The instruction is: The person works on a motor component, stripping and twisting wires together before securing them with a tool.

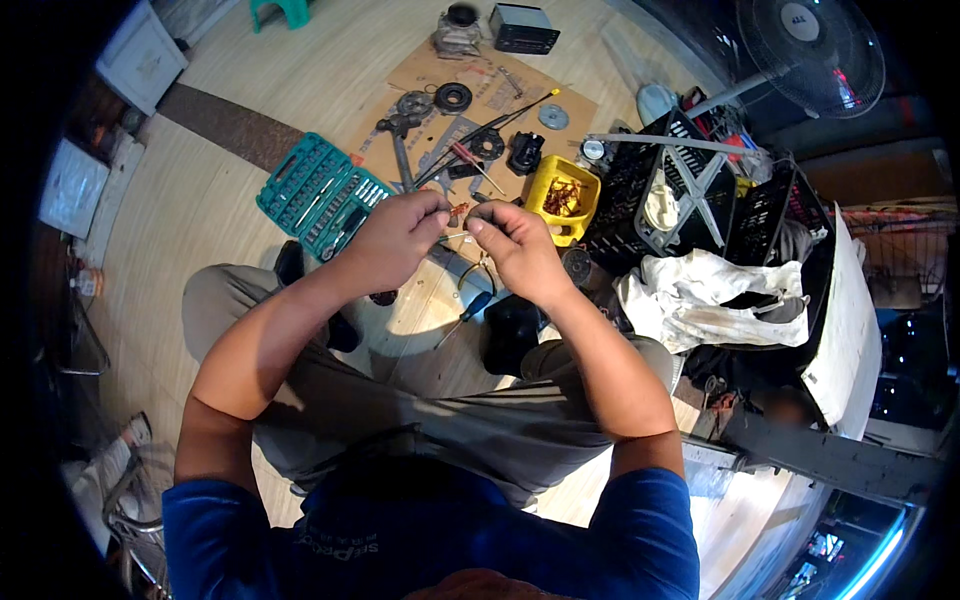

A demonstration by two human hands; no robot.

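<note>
On the left, a teal plastic tool case (316, 141) lies open on the floor, with rows of shiny metal pieces in it. Next comes the left hand (400, 238). Its fingers are curled in, with the thumb near the first finger. I cannot tell if they pinch something.

A tiny orange-red bit (459, 210) shows between the two hands, close to the fingertips. It is too small to tell what it is, or which hand touches it. Farther off, a screwdriver with a red handle (464, 152) lies on a flat brown cardboard sheet (425, 68), among dark metal parts. Nearer the person, a screwdriver with a blue handle (477, 305) lies on the floor.

Then comes the right hand (515, 245). Its thumb and first finger are bent close together, but I cannot tell what they grip, if anything.

Just beyond it sits a yellow plastic tub (541, 190) with small rusty-brown bits inside. Farther right, a crumpled white cloth (715, 300) lies by black plastic crates (625, 225).
</note>
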